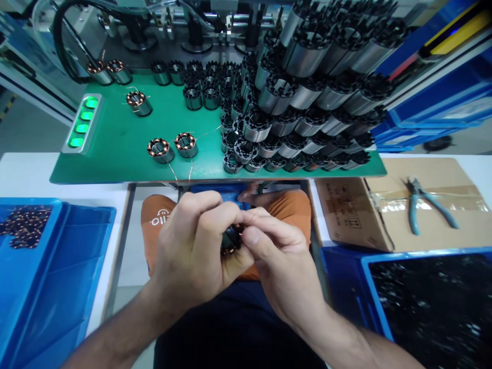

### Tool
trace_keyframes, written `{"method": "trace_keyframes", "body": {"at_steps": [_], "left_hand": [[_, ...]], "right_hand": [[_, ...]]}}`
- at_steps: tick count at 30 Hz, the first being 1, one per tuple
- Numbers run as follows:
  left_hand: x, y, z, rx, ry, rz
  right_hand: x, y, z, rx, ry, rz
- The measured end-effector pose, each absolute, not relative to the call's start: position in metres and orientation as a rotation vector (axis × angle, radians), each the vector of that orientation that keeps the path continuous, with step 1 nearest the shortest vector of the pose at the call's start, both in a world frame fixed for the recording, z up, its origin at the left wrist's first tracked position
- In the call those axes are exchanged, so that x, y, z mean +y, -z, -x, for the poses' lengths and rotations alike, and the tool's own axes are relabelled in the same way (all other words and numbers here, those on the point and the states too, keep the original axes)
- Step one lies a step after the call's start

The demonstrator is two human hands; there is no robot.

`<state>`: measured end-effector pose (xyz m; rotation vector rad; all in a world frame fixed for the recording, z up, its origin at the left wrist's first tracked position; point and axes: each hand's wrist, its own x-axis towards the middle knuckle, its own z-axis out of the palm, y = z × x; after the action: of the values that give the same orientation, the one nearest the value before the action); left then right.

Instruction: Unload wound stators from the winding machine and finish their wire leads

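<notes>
Above my lap, my left hand is wrapped round a copper-wound motor stator, most of which its fingers cover. At the stator's right side, my right hand has thumb and forefinger pinched together; whether a wire end lies between them is too small to make out. Just beyond my hands, two wound stators, one at left and another beside it, stand on the green work surface with thin copper wire ends sticking out. A third wound stator stands farther back.
Stacked bare stator cores fill the right of the green surface, before a machine. Four-light button panel sits left. Pliers lie on a cardboard box. Blue bins, one left and another right, flank me.
</notes>
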<state>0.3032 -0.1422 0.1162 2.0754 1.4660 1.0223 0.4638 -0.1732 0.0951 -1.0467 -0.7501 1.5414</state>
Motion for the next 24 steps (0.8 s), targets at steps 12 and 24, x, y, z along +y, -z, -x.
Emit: {"method": "trace_keyframes", "body": {"at_steps": [12, 24], "left_hand": [[-0.143, -0.121, -0.303, 1.417, -0.898, -2.208], [-0.149, -0.124, -0.298, 1.191, -1.012, -2.105]], "right_hand": [[-0.168, -0.104, -0.474, -0.801, -1.548, 0.998], [-0.16, -0.104, -0.493, -1.141, -1.471, 0.952]]}}
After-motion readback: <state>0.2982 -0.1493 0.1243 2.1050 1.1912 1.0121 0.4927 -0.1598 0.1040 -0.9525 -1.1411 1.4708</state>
